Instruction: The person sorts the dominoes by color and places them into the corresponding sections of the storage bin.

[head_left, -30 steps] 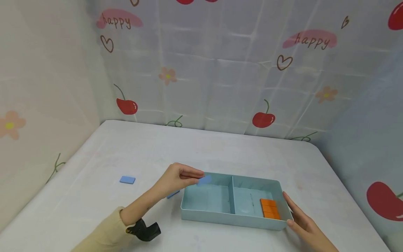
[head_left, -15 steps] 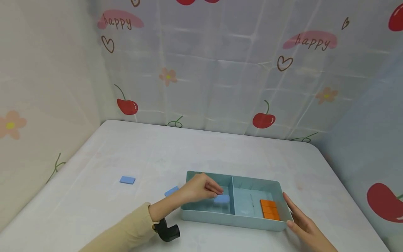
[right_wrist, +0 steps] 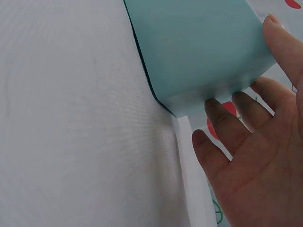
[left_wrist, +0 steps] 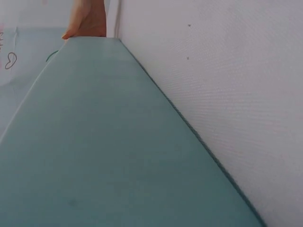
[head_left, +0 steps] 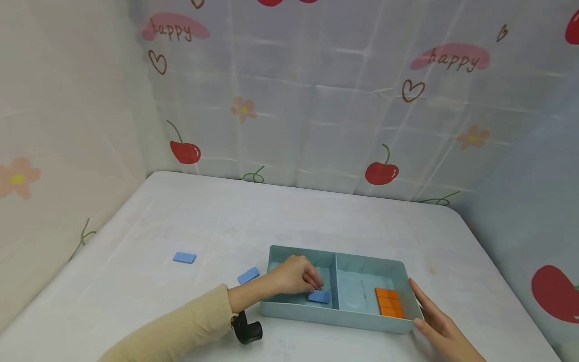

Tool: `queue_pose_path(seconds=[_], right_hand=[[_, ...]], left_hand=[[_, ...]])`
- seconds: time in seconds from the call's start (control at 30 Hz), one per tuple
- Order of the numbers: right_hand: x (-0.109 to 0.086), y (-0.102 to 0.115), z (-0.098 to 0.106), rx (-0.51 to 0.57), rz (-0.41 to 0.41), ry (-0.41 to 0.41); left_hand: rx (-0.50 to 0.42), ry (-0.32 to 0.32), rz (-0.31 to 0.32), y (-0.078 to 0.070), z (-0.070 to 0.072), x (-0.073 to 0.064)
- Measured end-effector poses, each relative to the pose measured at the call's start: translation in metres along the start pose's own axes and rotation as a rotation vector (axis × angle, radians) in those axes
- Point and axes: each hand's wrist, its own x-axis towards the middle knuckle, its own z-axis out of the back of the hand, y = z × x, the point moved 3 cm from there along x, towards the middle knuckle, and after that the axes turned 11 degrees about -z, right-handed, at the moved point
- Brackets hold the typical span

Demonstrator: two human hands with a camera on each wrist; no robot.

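Note:
A pale teal two-compartment box (head_left: 298, 310) sits on the white table. My left hand (head_left: 296, 275) reaches into its left compartment, thumb and fingertips together at the edge of a blue tile (head_left: 319, 296). That tile lies close over the compartment's floor beside the divider (head_left: 334, 281). My right hand (head_left: 436, 322) holds the box's right end, thumb at the front corner and fingers against the end wall; the right wrist view shows its fingertips (right_wrist: 212, 105) on that wall. The left wrist view shows mostly the box's long front wall (left_wrist: 109, 127), with my left hand out of sight.
Several orange tiles (head_left: 389, 302) lie packed together in the right compartment's front right corner. One blue tile (head_left: 249, 275) rests on the table just left of the box; another blue tile (head_left: 184, 258) lies farther left. A printed curtain (head_left: 289, 100) rises behind the table.
My left hand has carried the blue tile rightward from over the box's left rim and down into the left compartment, near the divider. My right hand has stayed at the box's end.

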Motion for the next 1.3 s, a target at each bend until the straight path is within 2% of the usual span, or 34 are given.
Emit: queue_pose_path(seconds=[0.3, 0.53, 0.63, 0.9, 1.3], right_hand=[[0.0, 0.001, 0.0, -0.005, 0.004, 0.0], [0.0, 0.002, -0.001, 0.004, 0.014, 0.008], [0.0, 0.002, -0.001, 0.004, 0.027, 0.011], [-0.001, 0.004, 0.0, -0.005, 0.039, 0.011], [-0.001, 0.001, -0.002, 0.001, 0.056, 0.013]], left_hand=[[0.045, 0.015, -0.014, -0.006, -0.004, -0.001], [0.094, 0.003, -0.031, -0.007, -0.003, -0.004], [0.073, 0.014, -0.042, -0.008, -0.003, -0.005], [-0.007, 0.111, -0.037, -0.011, -0.007, -0.002], [0.018, 0.097, -0.053, -0.011, -0.006, -0.001]])
